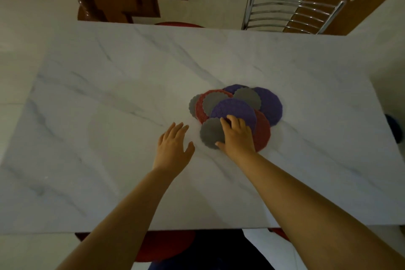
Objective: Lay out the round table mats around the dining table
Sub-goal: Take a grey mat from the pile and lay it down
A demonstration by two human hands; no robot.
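Mats [236, 107] edge-over-edge mid-table; right hand [237, 136] gripping one

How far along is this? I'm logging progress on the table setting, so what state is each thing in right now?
mat pile: heaped, overlapping, none laid out yet
near grey mat: flat at the pile's near edge, partly under the right hand
right hand: on the near grey mat, fingers bent, grip unclear
left hand: open, fingers spread, beside the pile, holds nothing
dining table: carries the pile
chair: at the far edge, unoccupied
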